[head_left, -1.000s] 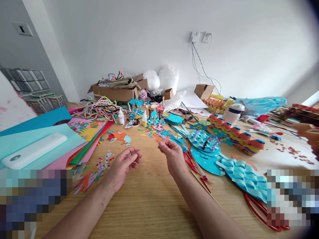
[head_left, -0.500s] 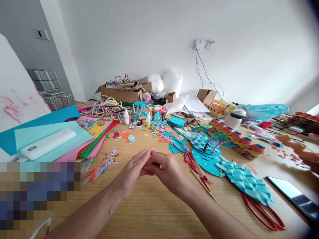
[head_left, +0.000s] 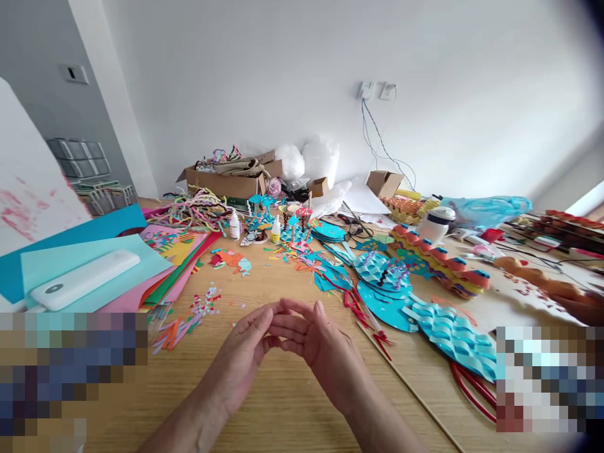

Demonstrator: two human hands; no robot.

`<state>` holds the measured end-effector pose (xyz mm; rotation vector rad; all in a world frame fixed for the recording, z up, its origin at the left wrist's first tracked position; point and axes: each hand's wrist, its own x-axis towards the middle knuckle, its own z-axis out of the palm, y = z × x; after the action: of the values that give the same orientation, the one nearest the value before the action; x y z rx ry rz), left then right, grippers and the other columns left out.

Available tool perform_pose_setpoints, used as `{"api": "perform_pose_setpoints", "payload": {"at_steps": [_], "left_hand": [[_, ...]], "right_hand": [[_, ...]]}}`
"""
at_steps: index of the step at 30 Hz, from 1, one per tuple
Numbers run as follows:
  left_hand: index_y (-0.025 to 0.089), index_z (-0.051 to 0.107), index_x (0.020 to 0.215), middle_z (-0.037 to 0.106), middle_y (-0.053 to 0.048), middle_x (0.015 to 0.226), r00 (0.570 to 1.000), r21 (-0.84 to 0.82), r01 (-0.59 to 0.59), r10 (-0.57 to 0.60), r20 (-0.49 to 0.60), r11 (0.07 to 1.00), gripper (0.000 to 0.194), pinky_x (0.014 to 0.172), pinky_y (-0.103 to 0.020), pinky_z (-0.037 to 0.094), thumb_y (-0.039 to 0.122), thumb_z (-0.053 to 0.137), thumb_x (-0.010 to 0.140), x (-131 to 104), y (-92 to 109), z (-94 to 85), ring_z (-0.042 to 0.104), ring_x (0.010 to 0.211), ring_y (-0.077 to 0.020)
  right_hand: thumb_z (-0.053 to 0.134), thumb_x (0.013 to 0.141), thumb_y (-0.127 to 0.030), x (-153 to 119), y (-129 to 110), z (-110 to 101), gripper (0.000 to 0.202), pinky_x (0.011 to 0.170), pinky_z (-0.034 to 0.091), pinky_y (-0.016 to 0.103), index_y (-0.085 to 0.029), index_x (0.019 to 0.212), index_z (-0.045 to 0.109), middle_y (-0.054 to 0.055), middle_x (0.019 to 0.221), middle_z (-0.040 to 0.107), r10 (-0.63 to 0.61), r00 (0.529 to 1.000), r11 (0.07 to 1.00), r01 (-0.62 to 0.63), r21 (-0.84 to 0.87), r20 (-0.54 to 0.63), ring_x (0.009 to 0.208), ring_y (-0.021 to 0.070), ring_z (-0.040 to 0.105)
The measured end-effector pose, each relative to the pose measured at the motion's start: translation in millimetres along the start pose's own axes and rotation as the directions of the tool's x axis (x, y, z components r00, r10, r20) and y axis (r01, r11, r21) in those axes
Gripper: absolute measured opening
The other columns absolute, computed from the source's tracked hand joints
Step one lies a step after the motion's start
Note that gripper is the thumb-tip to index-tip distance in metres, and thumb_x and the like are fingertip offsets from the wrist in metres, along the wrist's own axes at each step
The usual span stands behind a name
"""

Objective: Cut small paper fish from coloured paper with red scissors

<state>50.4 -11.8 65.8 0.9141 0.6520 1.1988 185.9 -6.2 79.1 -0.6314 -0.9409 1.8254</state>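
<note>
Over the bare middle of the wooden table (head_left: 278, 402), my left hand (head_left: 250, 346) and my right hand (head_left: 321, 349) meet at the fingertips. Both are cupped with palms facing inward and thumbs raised, and a gap shows between the palms. Neither holds anything. Left of my left hand lie paper scraps and strips (head_left: 193, 318). Nearest my right hand are a thin wooden stick (head_left: 406, 384) and red pipe cleaners (head_left: 353, 302). Beyond these sit blue paper discs (head_left: 384, 305) and a woven light-blue paper piece (head_left: 453, 327).
Coloured paper sheets (head_left: 184, 277) and a white oblong device (head_left: 87, 280) lie at left. Two glue bottles (head_left: 234, 225) stand further back, before a cardboard box (head_left: 226, 182). Painted egg cartons (head_left: 438, 264) and a white jar (head_left: 436, 223) are at right. Two patches are pixelated.
My hands were clasped together with fingers folded; now they have opened into a cupped shape, with only the fingertips meeting. The view has shifted slightly.
</note>
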Motion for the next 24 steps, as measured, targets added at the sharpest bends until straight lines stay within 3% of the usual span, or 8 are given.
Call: {"api": "perform_pose_setpoints", "payload": {"at_steps": [4, 8, 10, 13, 16, 18, 21, 24], "left_hand": [[0.018, 0.065, 0.099, 0.067, -0.008, 0.094, 0.995, 0.191, 0.034, -0.015, -0.099, 0.981, 0.031, 0.075, -0.029, 0.043, 0.033, 0.064, 0.072, 3, -1, -9.9, 0.058, 0.086, -0.0194], [0.019, 0.067, 0.065, 0.064, -0.003, 0.077, 0.974, 0.478, -0.112, 0.192, -0.121, 0.871, 0.007, 0.070, -0.027, 0.044, 0.026, 0.067, 0.064, 9, 4, -12.8, 0.057, 0.078, -0.0180], [0.019, 0.065, 0.056, 0.064, -0.003, 0.075, 0.956, 0.553, -0.163, 0.270, -0.117, 0.817, 0.009, 0.070, -0.027, 0.044, 0.025, 0.066, 0.063, 11, 9, -15.1, 0.058, 0.077, -0.0184], [0.019, 0.065, 0.057, 0.067, -0.003, 0.074, 0.929, 0.501, -0.154, 0.297, -0.219, 0.852, 0.009, 0.069, -0.025, 0.045, 0.025, 0.068, 0.063, 10, 19, -21.7, 0.059, 0.075, -0.0167], [0.019, 0.064, 0.064, 0.068, -0.002, 0.075, 0.885, 0.263, -0.177, 0.270, -0.379, 0.949, 0.013, 0.059, -0.021, 0.045, 0.030, 0.071, 0.062, 6, 28, -28.5, 0.059, 0.071, -0.0147], [0.018, 0.061, 0.061, 0.067, -0.002, 0.073, 0.875, 0.165, -0.200, 0.252, -0.413, 0.966, 0.018, 0.055, -0.020, 0.046, 0.034, 0.068, 0.066, 1, 29, -28.7, 0.059, 0.069, -0.0142], [0.018, 0.059, 0.060, 0.066, -0.002, 0.074, 0.903, 0.369, -0.215, 0.328, -0.279, 0.904, 0.023, 0.058, -0.019, 0.049, 0.033, 0.058, 0.077, -8, 21, -18.7, 0.060, 0.070, -0.0134], [0.023, 0.065, 0.088, 0.068, -0.002, 0.090, 0.915, 0.701, -0.330, 0.397, 0.073, 0.632, 0.015, 0.071, -0.020, 0.051, 0.021, 0.053, 0.080, -17, 7, -0.7, 0.063, 0.083, -0.0148]], "right_hand": [[0.050, 0.081, -0.053, -1, -2, -1, 0.048, 0.074, 0.043, 0.028, -0.013, 0.106, 0.061, 0.013, 0.093, 0.069, 0.091, 0.996, 0.978, -0.090, 0.187, 0.003, 0.083, 0.0180, 0.064], [0.050, 0.082, -0.053, -4, -2, -3, 0.049, 0.072, 0.041, 0.026, -0.013, 0.109, 0.058, 0.013, 0.094, 0.068, 0.145, 0.989, 0.956, -0.147, 0.255, 0.030, 0.085, 0.0181, 0.063], [0.053, 0.080, -0.053, -8, -1, -4, 0.049, 0.073, 0.041, 0.027, -0.013, 0.109, 0.058, 0.013, 0.098, 0.067, 0.148, 0.988, 0.958, -0.151, 0.242, 0.032, 0.090, 0.0201, 0.062], [0.064, 0.075, -0.044, -16, 2, -7, 0.039, 0.068, 0.041, 0.024, -0.014, 0.100, 0.061, 0.011, 0.097, 0.067, 0.093, 0.995, 0.992, -0.089, 0.088, -0.042, 0.084, 0.0176, 0.062], [0.069, 0.071, -0.037, -23, 6, -11, 0.026, 0.054, 0.035, 0.018, -0.013, 0.069, 0.060, 0.001, 0.062, 0.062, -0.046, 0.989, 0.988, 0.024, -0.156, -0.141, 0.054, 0.0074, 0.052], [0.062, 0.075, -0.044, -26, 10, -13, 0.040, 0.047, 0.030, 0.018, -0.014, 0.052, 0.050, -0.004, 0.044, 0.046, -0.104, 0.981, 0.955, 0.053, -0.291, -0.164, 0.043, 0.0051, 0.039], [0.051, 0.080, -0.050, -27, 17, -14, 0.045, 0.043, 0.027, 0.018, -0.016, 0.051, 0.046, -0.005, 0.042, 0.040, -0.110, 0.985, 0.901, 0.040, -0.432, -0.136, 0.041, 0.0053, 0.033], [0.058, 0.074, -0.049, -24, 26, -12, 0.032, 0.043, 0.030, 0.018, -0.017, 0.071, 0.052, -0.005, 0.051, 0.047, -0.097, 0.994, 0.887, 0.060, -0.458, -0.059, 0.043, 0.0065, 0.036]]}}
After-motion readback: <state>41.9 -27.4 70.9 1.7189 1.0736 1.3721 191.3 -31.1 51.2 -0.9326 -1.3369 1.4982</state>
